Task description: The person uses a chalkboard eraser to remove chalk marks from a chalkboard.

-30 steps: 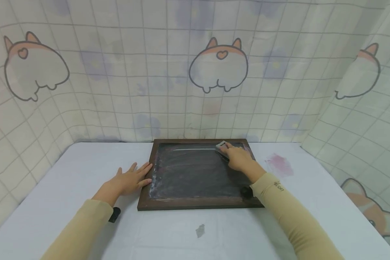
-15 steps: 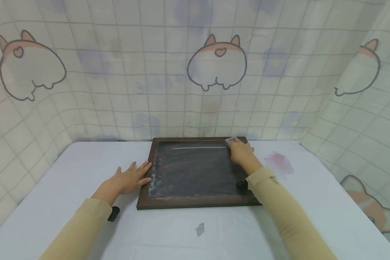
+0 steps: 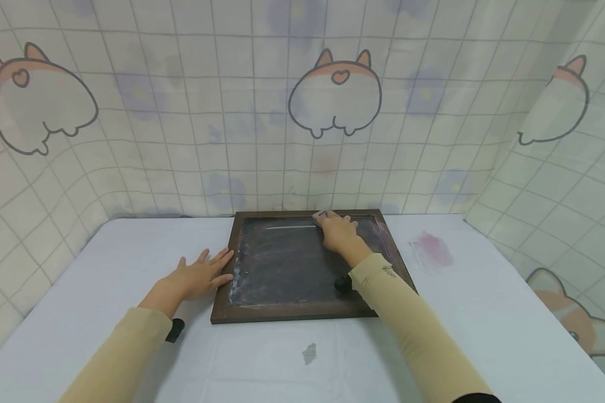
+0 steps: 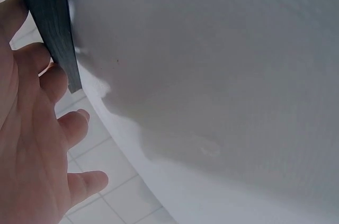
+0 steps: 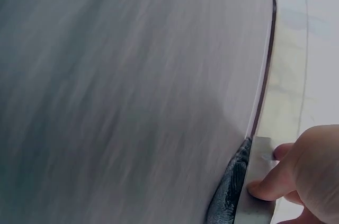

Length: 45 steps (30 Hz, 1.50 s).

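Note:
A small chalkboard [image 3: 282, 263] in a dark brown wooden frame lies on the white table. Its dark surface has chalk smears and a white line near the top edge. In the head view my left hand [image 3: 194, 280] rests with fingers spread on the board's left frame; in the left wrist view the fingertips touch the frame's edge [image 4: 50, 17]. My right hand [image 3: 340, 232] grips a chalkboard eraser [image 5: 257, 181] with a light grey back and a dark felt side. The felt is against the board near its top edge, at the right end of the white line.
The white table [image 3: 459, 313] extends around the board, with a pink smudge [image 3: 433, 249] to the right and a grey patch [image 3: 310, 354] in front. A checked curtain [image 3: 262, 123] with cartoon dogs hangs behind and at both sides.
My right hand first moved the eraser right to the top right corner, then back left along the top edge. The white line looks shorter now. My left hand stays on the frame.

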Tool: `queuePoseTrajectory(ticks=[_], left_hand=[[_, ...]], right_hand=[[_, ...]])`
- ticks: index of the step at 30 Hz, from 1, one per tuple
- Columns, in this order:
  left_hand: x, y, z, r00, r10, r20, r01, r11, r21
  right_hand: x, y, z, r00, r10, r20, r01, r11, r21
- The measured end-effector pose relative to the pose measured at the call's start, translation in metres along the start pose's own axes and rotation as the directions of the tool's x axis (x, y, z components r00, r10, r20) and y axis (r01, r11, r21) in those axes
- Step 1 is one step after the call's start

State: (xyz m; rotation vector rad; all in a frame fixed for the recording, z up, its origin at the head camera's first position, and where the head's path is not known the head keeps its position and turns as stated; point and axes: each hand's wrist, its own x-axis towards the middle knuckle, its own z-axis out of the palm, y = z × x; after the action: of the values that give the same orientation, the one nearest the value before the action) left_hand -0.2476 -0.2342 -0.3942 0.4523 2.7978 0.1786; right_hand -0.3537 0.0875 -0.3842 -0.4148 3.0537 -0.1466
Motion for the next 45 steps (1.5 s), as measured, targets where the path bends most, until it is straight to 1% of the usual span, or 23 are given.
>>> queuePoseTrajectory(ticks=[8, 11, 14, 16, 19, 22, 24, 26, 29, 32, 35, 37, 39, 41, 43, 45], left_hand=[[-0.002, -0.004, 0.002, 1.0, -0.016, 0.004, 0.016, 1.0, -0.01], [-0.002, -0.002, 0.001, 1.0, -0.013, 0.0, 0.013, 1.0, -0.005], [0.0, 0.0, 0.0, 1.0, -0.013, -0.005, 0.014, 1.0, 0.008], [0.002, 0.001, 0.0, 1.0, -0.019, -0.007, 0.019, 1.0, 0.023], [0.003, 0.003, 0.0, 1.0, -0.028, -0.008, 0.028, 0.999, 0.035], [0.004, 0.004, 0.0, 1.0, -0.026, -0.006, 0.026, 0.999, 0.032], [0.005, 0.003, 0.0, 1.0, -0.02, -0.003, 0.02, 0.999, 0.03], [0.005, 0.003, 0.0, 1.0, -0.015, 0.001, 0.015, 0.999, 0.033], [0.004, 0.002, -0.001, 1.0, -0.018, 0.004, 0.018, 0.999, 0.035], [0.003, 0.001, -0.001, 1.0, -0.022, 0.006, 0.022, 0.999, 0.034], [0.003, 0.0, -0.002, 1.0, -0.02, 0.003, 0.02, 0.999, 0.033], [0.003, -0.001, -0.002, 1.0, -0.014, 0.001, 0.014, 0.999, 0.031], [0.003, -0.001, -0.001, 1.0, -0.01, 0.003, 0.009, 1.0, 0.026], [0.004, 0.0, -0.001, 1.0, -0.007, 0.006, 0.007, 1.0, 0.021], [0.004, 0.0, -0.001, 1.0, -0.009, 0.008, 0.009, 1.0, 0.017], [0.003, 0.001, -0.001, 1.0, -0.012, 0.008, 0.012, 1.0, 0.013]], right_hand=[[0.012, -0.058, 0.005, 0.992, -0.123, 0.025, 0.124, 0.989, -0.079], [0.012, -0.081, 0.007, 0.984, -0.176, 0.021, 0.177, 0.981, -0.08], [0.009, -0.101, 0.009, 0.971, -0.238, 0.02, 0.239, 0.968, -0.075], [0.006, -0.11, 0.01, 0.963, -0.27, 0.024, 0.271, 0.96, -0.069], [0.003, -0.115, 0.01, 0.957, -0.288, 0.033, 0.29, 0.955, -0.066], [0.002, -0.106, 0.009, 0.961, -0.276, 0.034, 0.277, 0.96, -0.038], [0.003, -0.094, 0.007, 0.967, -0.252, 0.037, 0.252, 0.968, -0.004], [0.004, -0.077, 0.004, 0.975, -0.22, 0.04, 0.219, 0.975, 0.025], [0.003, -0.042, -0.002, 0.986, -0.16, 0.043, 0.157, 0.986, 0.064], [-0.001, 0.0, -0.005, 0.994, -0.106, 0.032, 0.103, 0.991, 0.083], [-0.007, 0.038, -0.007, 0.998, -0.067, 0.01, 0.066, 0.995, 0.076], [-0.012, 0.056, -0.009, 0.999, -0.054, 0.003, 0.054, 0.995, 0.084], [-0.016, 0.065, -0.01, 0.999, -0.05, -0.003, 0.05, 0.996, 0.077], [-0.017, 0.065, -0.01, 0.999, -0.047, -0.005, 0.047, 0.996, 0.076], [-0.016, 0.057, -0.009, 0.999, -0.046, -0.008, 0.046, 0.997, 0.063], [-0.012, 0.044, -0.008, 0.999, -0.043, -0.004, 0.043, 0.998, 0.055]])
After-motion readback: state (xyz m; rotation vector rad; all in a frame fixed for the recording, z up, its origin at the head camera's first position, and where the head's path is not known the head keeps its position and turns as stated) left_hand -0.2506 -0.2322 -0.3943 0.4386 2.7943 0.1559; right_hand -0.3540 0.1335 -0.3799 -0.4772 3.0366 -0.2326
